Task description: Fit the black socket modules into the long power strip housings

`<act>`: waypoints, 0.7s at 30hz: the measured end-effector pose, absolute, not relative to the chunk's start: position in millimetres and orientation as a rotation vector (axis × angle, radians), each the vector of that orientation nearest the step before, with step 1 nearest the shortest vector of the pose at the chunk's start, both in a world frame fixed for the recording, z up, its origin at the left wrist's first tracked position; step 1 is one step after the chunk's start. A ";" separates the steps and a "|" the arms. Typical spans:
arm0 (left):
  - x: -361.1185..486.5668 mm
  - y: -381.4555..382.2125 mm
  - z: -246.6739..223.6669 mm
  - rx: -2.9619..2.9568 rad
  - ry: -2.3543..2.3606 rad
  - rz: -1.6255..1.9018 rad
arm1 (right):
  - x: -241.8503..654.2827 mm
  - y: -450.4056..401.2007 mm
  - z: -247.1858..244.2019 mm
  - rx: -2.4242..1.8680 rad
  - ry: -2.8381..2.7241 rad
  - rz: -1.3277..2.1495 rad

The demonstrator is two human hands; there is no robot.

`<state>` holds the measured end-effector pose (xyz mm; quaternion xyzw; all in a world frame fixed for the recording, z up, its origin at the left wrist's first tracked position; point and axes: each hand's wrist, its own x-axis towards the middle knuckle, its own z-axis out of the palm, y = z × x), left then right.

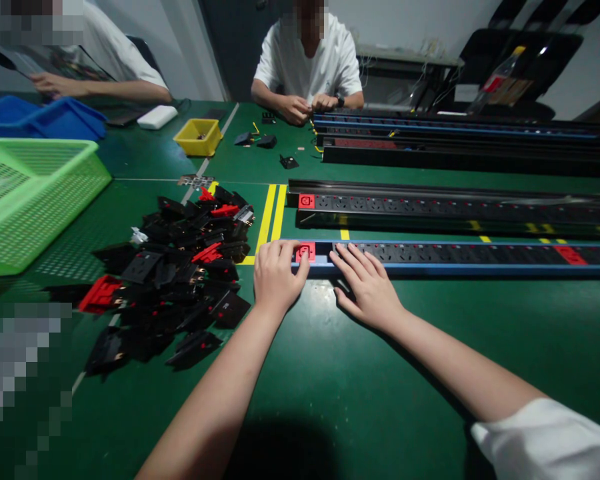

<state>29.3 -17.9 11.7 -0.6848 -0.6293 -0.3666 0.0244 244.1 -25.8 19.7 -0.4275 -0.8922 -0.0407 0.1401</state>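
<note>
At the centre of the head view, both hands rested on the near end of a blue-edged socket strip (460,257).

Left hand (276,275) lay curled, fingers pressed together over the strip's end, thumb beside the red socket module (305,251) seated there; right hand (367,283) lay spread flat, fingertips on the black sockets just beyond it, gripping nothing. By my reckoning the strip's slots looked mostly filled along its length, while a large heap of loose black and red modules (175,277) at centre left remained unused. Behind it lay a second strip (450,210) with its own red end module. Upper left, a green mesh basket (35,200) showed nothing inside; a small yellow tray (199,137) held a few dark bits; blue bins (45,117) hid their contents. Across the table, another person's hands (307,105) worked at further strips.
</note>
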 end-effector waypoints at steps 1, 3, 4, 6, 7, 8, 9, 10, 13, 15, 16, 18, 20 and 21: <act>29.8 -18.3 11.5 -2.130 -1.923 -1.122 | 244.1 -25.8 19.7 -1.233 -2.578 -0.118; 30.2 -18.5 10.4 -2.186 -1.863 -1.096 | 244.1 -25.7 19.4 -1.231 -2.573 -0.113; 30.4 -18.5 9.8 -2.230 -1.826 -1.074 | 244.1 -25.6 19.2 -1.231 -2.569 -0.109; 30.7 -18.7 8.9 -2.323 -1.749 -1.017 | 244.3 -25.5 18.5 -1.231 -2.555 -0.101; 30.9 -18.8 8.7 -2.364 -1.719 -0.983 | 244.5 -25.4 18.0 -1.228 -2.551 -0.098; 30.9 -19.0 8.6 -2.398 -1.695 -0.951 | 244.7 -25.3 17.6 -1.224 -2.548 -0.095; 30.8 -19.2 8.6 -2.424 -1.677 -0.923 | 244.9 -25.2 17.2 -1.218 -2.547 -0.094; 30.6 -19.3 8.7 -2.442 -1.663 -0.900 | 245.2 -25.2 16.8 -1.212 -2.544 -0.094; 29.4 -19.5 9.1 -2.461 -1.626 -0.855 | 245.8 -25.0 16.1 -1.203 -2.539 -0.097; 28.7 -19.3 8.8 -2.456 -1.599 -0.826 | 246.0 -24.9 16.0 -1.199 -2.539 -0.099; 28.4 -19.1 8.4 -2.450 -1.585 -0.810 | 246.0 -24.8 16.0 -1.197 -2.540 -0.099; 28.3 -18.5 7.4 -2.438 -1.562 -0.787 | 245.9 -24.7 16.0 -1.196 -2.538 -0.099; 28.6 -18.0 6.7 -2.436 -1.551 -0.774 | 245.7 -24.7 16.0 -1.200 -2.537 -0.099; 28.9 -17.8 6.7 -2.445 -1.549 -0.757 | 245.6 -24.7 16.0 -1.202 -2.538 -0.099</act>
